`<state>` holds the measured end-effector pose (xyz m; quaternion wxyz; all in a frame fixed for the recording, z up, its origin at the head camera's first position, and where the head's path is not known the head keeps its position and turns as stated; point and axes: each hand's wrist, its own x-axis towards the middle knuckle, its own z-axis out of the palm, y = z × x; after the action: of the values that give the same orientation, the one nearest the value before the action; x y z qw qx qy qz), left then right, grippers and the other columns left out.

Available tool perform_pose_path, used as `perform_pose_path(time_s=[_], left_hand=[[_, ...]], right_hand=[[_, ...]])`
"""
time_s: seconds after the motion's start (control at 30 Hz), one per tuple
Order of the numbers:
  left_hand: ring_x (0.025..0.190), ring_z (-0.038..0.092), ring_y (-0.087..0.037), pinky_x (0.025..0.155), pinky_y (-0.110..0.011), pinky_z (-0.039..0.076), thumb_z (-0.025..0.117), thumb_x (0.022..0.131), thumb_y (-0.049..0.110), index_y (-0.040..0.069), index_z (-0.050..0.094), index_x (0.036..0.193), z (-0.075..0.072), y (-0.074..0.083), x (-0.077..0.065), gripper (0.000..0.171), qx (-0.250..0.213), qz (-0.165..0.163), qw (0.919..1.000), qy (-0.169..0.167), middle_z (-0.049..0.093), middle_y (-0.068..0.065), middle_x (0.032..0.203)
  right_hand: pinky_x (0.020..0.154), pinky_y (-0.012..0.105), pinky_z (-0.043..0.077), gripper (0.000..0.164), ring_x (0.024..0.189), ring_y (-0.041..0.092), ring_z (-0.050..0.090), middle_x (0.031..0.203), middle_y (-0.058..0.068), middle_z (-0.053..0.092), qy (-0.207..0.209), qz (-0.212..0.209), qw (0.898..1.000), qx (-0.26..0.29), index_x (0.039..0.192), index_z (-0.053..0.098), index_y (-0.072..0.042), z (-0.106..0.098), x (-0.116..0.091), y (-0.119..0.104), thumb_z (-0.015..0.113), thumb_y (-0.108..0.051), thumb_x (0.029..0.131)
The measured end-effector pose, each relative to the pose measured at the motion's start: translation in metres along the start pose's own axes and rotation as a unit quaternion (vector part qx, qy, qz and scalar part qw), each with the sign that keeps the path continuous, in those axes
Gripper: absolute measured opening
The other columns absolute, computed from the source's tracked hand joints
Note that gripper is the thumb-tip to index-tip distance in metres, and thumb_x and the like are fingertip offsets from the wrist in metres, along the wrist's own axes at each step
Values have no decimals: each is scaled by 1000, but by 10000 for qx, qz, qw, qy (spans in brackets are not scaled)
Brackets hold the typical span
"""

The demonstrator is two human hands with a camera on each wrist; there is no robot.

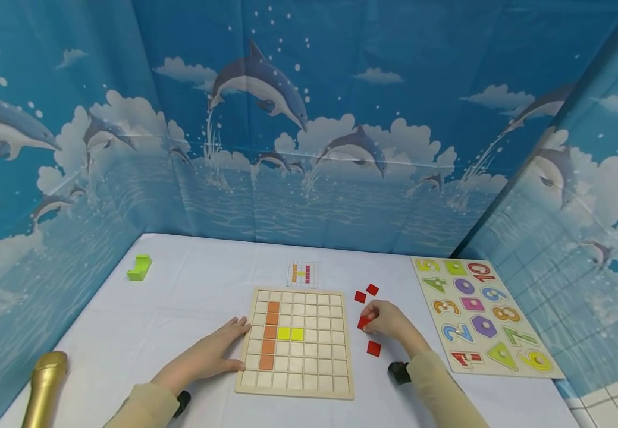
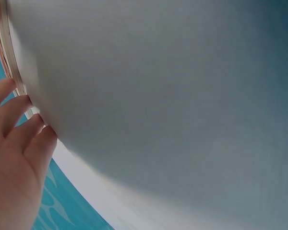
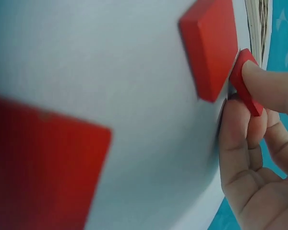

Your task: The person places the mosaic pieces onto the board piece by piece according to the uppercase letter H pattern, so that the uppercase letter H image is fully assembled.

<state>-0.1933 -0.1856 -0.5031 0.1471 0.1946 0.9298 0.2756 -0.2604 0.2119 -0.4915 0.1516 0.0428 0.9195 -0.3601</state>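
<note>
A wooden grid board (image 1: 316, 394) lies on the white table, with a column of orange tiles (image 1: 268, 346) and two yellow tiles (image 1: 290, 334) in its cells. My left hand (image 1: 209, 355) rests at the board's left side, fingers extended and touching its edge; the left wrist view shows the fingertips (image 2: 49, 132) there. To the right of the board, my right hand (image 1: 389, 321) pinches a red square tile (image 3: 241, 81) between thumb and fingers, close to the tabletop. Loose red tiles lie around it: two behind (image 1: 366, 293) and one in front (image 1: 374, 348).
A small pattern card (image 1: 303, 274) lies just behind the board. At the right is a number and shape puzzle board (image 1: 474, 315). A light green block (image 1: 140, 267) sits at the back left, and a gold microphone (image 1: 46, 386) at the front left. A dolphin-print curtain (image 1: 309, 196) hangs behind the table.
</note>
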Motion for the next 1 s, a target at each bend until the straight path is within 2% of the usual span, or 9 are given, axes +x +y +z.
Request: perform_pose_path(time_s=[0.2, 0.37, 0.63, 0.83, 1.0], left_hand=[[149, 24, -39, 118, -60, 26, 79, 78, 42, 5, 43, 148, 1, -1, 1, 87, 22, -6, 10000, -3, 31, -16, 160], [149, 24, -38, 118, -58, 27, 79, 77, 43, 6, 43, 148, 2, -2, 2, 88, 67, -29, 10000, 39, 32, -15, 160], [149, 24, -38, 118, -59, 26, 79, 77, 42, 5, 43, 148, 2, -1, 2, 87, 43, -10, 10000, 63, 32, -15, 160], [149, 24, -38, 118, -59, 27, 79, 77, 42, 6, 43, 148, 2, 0, 1, 87, 37, -27, 10000, 84, 32, -14, 160], [149, 25, -38, 117, -60, 27, 79, 77, 41, 5, 43, 148, 2, 0, 1, 87, 28, -31, 10000, 89, 33, -15, 159]], right_hand=[[70, 27, 54, 18, 80, 18, 55, 85, 7, 59, -14, -13, 9998, 208, 96, 63, -6, -1, -1, 4, 75, -4, 83], [69, 25, 53, 16, 77, 17, 57, 85, 6, 60, 16, -50, 9984, 560, 100, 64, -5, -2, 3, -1, 72, -8, 86], [72, 29, 60, 20, 75, 13, 63, 92, 9, 68, 249, -316, 9889, 1430, 107, 67, -1, 9, 9, -28, 71, -6, 88], [73, 28, 59, 18, 76, 14, 65, 93, 8, 72, 444, -206, 9823, 1809, 105, 70, -3, 26, 17, -51, 73, -10, 88], [67, 26, 58, 17, 71, 15, 64, 90, 8, 73, 507, -128, 9785, 1993, 104, 71, -3, 41, 21, -63, 72, -11, 89]])
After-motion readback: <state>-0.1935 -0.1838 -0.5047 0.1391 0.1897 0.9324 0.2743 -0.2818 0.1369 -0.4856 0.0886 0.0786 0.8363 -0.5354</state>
